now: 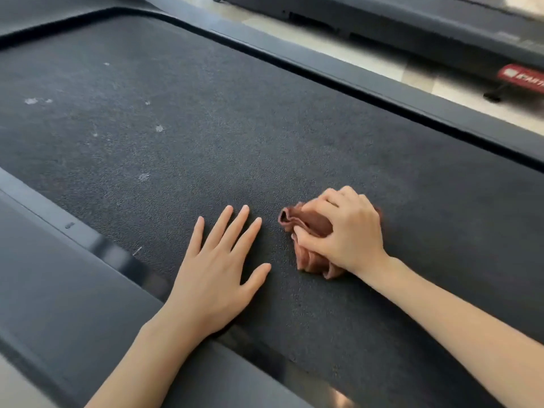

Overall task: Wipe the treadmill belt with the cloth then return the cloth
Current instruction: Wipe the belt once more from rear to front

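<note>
The wiping looks to be under way. The right hand (344, 231) has its fingers and thumb curled round a bunched reddish-brown cloth (306, 219) and presses it onto the treadmill belt (235, 128). The left hand (217, 269) lies flat on the belt, fingers straight and spread, holding nothing; it seems to serve as a brace.

To do this step well, I would spread the wad flatter so more fabric meets the textured surface. Then press evenly and work in overlapping strokes across the width. The pale spots (159, 128) toward 10 o'clock from the cloth look like the dirt needing most attention. They are well apart from it, so the strokes must reach far up the belt. The bracing hand should move aside when a stroke comes its way.

The cloth sits low on the belt, at 3 o'clock from the left hand, near its fingertips but not touching them. It lies mostly under the right palm, with folds showing at that hand's 9 and 6 o'clock. The two hands are apart.
</note>
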Action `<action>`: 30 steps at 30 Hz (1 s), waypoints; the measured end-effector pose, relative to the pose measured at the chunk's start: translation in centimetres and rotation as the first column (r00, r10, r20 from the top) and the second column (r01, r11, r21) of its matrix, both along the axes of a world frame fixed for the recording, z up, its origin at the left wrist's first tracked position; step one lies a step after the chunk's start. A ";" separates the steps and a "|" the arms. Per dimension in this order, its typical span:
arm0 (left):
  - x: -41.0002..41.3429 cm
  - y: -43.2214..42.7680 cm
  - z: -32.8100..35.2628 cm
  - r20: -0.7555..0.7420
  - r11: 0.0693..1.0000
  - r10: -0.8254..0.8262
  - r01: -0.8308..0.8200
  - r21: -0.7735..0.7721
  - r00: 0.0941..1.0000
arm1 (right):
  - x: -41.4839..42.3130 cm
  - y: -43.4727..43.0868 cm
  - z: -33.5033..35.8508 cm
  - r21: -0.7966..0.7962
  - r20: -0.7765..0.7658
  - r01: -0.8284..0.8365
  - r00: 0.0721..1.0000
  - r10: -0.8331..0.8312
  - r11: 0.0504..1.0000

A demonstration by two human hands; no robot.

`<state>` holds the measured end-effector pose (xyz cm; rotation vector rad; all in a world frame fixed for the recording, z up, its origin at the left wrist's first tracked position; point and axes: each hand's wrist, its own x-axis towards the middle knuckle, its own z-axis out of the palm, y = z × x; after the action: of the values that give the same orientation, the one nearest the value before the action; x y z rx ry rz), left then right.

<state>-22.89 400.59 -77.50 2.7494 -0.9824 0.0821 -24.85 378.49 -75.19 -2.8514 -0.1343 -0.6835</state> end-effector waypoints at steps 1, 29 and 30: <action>0.1 0.1 -0.2 -0.001 1.000 -0.001 0.001 -0.007 1.000 | 2.5 -0.4 -0.1 -0.020 0.000 0.048 0.999 -0.048 0.999; 1.5 -6.0 -0.1 0.050 0.985 -0.170 0.169 0.024 0.984 | 10.0 -13.5 -0.1 -0.057 -0.054 0.399 0.914 -0.402 0.915; 1.5 -6.0 -0.1 0.050 0.985 -0.170 0.168 0.028 0.984 | 11.5 -13.8 0.0 -0.060 -0.087 0.447 0.888 -0.451 0.892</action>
<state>-21.37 394.55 -77.59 2.6849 -1.2341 0.1154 -13.30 364.68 -75.21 -2.9675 0.5540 -0.6169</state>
